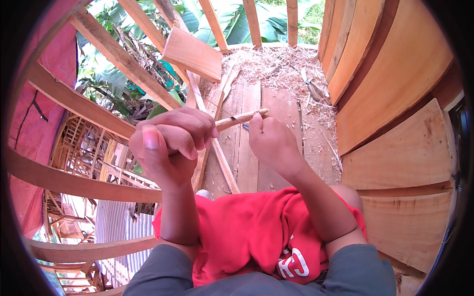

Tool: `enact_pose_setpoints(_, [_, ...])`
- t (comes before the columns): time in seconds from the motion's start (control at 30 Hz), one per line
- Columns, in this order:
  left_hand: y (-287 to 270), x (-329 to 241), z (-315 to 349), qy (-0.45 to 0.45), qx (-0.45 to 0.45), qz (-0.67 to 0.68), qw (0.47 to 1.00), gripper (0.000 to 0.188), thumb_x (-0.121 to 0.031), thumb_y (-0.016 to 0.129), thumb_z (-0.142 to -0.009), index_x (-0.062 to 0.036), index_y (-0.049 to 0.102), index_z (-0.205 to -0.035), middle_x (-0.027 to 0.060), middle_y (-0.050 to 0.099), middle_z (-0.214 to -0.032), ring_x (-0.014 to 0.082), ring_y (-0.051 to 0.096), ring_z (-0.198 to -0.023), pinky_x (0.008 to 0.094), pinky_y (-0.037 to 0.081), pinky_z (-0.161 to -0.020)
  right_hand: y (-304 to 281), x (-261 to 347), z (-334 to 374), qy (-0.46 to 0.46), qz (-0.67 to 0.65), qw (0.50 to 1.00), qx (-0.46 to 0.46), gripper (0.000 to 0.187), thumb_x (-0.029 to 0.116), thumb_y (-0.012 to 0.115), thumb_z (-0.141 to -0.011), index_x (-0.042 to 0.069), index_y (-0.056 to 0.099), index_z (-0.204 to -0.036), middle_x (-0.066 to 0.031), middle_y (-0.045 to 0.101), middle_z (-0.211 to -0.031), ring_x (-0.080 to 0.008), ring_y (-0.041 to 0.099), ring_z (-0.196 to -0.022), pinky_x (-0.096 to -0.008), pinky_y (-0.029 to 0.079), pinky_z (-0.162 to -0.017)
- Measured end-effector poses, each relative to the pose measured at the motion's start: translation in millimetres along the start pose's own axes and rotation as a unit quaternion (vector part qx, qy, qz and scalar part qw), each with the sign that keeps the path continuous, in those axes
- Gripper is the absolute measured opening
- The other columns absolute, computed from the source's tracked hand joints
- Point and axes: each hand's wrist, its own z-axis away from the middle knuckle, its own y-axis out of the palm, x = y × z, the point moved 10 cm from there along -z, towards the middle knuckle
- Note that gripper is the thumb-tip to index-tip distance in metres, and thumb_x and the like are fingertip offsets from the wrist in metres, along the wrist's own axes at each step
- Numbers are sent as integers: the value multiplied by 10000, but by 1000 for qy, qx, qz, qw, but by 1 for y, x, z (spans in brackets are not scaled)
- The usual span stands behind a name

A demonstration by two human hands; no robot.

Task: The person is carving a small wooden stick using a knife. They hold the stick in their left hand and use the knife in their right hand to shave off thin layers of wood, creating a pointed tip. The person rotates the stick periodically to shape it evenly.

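A short, pale wooden stick (237,119) stretches between my two hands, above the plank floor. My left hand (173,140) has its fingers curled at the stick's near end, the thumb lifted away; its grip is partly hidden behind the fingers. My right hand (274,140) is closed near the stick's far end, its thumb pressed against the wood. A thin dark line crosses the stick, and a small dark piece (245,127) shows beneath it beside my right hand; I cannot make out what it is. Red cloth (237,227) covers my lap.
Wood shavings (276,66) litter the far floorboards (249,167), with a blade-like tool (310,85) among them. Long wooden strips (224,165) lie by my left hand. A squared board (192,53) rests at the slatted railing (118,54). Plank walls (395,79) rise on the right.
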Motion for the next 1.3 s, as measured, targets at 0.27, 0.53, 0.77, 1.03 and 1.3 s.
enact_pose_setpoints(0.27, [-18, 11, -1, -5, -73, 74, 995, 550, -287, 292, -1070, -23, 449, -613, 134, 528, -612, 224, 506, -539, 380, 479, -545, 11, -7, -9, -4, -76, 997, -24, 556, 320, 349, -990, -84, 663, -771, -312, 645, -762, -472, 652, -807, -535, 503, -826])
enact_pose_setpoints(0.53, [-16, 11, -1, -18, -96, 66, 993, 537, -272, 269, -1071, -28, 438, -623, 122, 502, -614, 218, 478, -536, 384, 469, -547, 5, -5, -7, 0, -94, 995, -29, 576, 319, 342, -992, -78, 655, -716, -301, 633, -713, -466, 653, -772, -534, 511, -788])
enact_pose_setpoints(0.77, [-16, 14, 0, -20, -81, 86, 993, 539, -259, 265, -1067, -22, 447, -619, 127, 507, -606, 213, 480, -539, 378, 470, -542, 7, -8, -13, -30, -102, 994, -31, 583, 328, 341, -993, -79, 655, -718, -310, 629, -720, -479, 645, -763, -534, 514, -768])
enact_pose_setpoints(1.03, [-8, 9, -6, -15, -60, 73, 995, 542, -249, 309, -1064, -6, 469, -606, 132, 515, -592, 206, 492, -527, 362, 471, -541, 14, -8, -18, -20, -91, 994, -49, 581, 329, 341, -987, -90, 660, -742, -320, 630, -732, -490, 643, -779, -528, 514, -786])
enact_pose_setpoints(1.3, [-10, 8, -4, -15, -59, 78, 995, 578, -257, 313, -1069, 19, 496, -595, 140, 535, -569, 223, 521, -528, 343, 477, -534, 19, -2, -14, -44, -127, 991, -1, 580, 311, 341, -999, -74, 623, -669, -293, 603, -643, -450, 646, -711, -508, 502, -724])
